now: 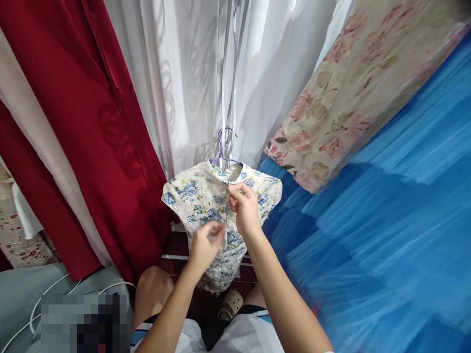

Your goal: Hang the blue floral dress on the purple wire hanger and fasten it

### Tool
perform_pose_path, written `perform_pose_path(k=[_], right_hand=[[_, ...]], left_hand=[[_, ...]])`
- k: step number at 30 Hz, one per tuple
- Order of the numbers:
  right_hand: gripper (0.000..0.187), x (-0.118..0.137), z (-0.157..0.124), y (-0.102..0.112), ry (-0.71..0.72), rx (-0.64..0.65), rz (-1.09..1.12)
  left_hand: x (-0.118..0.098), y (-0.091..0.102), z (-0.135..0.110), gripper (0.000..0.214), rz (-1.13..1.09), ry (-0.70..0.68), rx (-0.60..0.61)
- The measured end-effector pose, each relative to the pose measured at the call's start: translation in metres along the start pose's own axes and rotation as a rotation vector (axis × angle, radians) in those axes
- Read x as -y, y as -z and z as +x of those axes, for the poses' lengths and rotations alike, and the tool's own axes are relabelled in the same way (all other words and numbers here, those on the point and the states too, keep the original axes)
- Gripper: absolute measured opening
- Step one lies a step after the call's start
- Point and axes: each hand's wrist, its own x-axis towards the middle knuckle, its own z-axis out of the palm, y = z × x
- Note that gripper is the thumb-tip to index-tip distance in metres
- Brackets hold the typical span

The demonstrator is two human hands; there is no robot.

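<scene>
White drapery point(191, 73) hangs beyond the grip, red cloth point(121, 122) to its left, blue tulle point(368, 220) to its right. The right hand point(246, 211), raised, pinches the floral garment point(186, 191) at the neckline, just below a purple hanger point(221, 147). Lower left, the left hand point(205, 245) curls, blurred; whether it holds fabric, I cannot tell. Below the grip, the forearms point(283, 284) stand well apart.

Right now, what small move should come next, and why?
Probably have the left hand pinch the floral garment at mid-front to steady it: the right hand pinches it just below the neckline, it hangs on a purple hanger, and blur hides whether the left hand touches it.
</scene>
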Motion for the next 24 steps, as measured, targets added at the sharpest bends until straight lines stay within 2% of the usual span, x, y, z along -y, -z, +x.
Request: perform_pose_path(k=[2, 3, 4, 6, 9, 12, 15, 20, 22, 24], right_hand=[[0.023, 0.001, -0.004, 0.001, 0.018, -0.001, -0.025], [0.023, 0.002, -0.005, 0.002, 0.022, 0.005, -0.033], [0.023, 0.003, -0.005, 0.003, 0.029, 0.014, -0.04], [0.024, 0.003, -0.002, 0.004, 0.056, 0.031, -0.058], [0.025, -0.006, 0.008, 0.006, 0.092, 0.027, -0.08], [0.026, -0.025, 0.021, 0.012, 0.05, -0.024, -0.071], [0.027, -0.044, 0.026, 0.024, -0.011, -0.059, -0.079], [0.026, -0.063, 0.007, 0.043, -0.06, -0.042, -0.118], [0.027, -0.066, -0.003, 0.044, -0.077, -0.012, -0.129], [0.028, -0.067, -0.01, 0.043, -0.092, 0.022, -0.133]], left_hand=[[-0.026, 0.011, 0.032, 0.025, -0.015, -0.115, -0.112], [-0.038, 0.016, 0.048, 0.032, -0.021, -0.169, -0.129], [-0.049, 0.021, 0.064, 0.036, -0.01, -0.217, -0.118], [-0.065, 0.025, 0.089, 0.028, 0.053, -0.282, -0.047], [-0.075, 0.023, 0.109, 0.019, 0.153, -0.359, -0.025], [-0.074, 0.02, 0.116, 0.019, 0.17, -0.389, -0.106], [-0.063, 0.03, 0.125, 0.02, 0.114, -0.386, -0.29], [-0.013, 0.082, 0.154, 0.019, -0.023, -0.326, -0.64], [0.011, 0.102, 0.162, 0.014, -0.239, -0.181, -0.797], [0.033, 0.113, 0.166, 0.01, -0.491, 0.034, -0.911]])
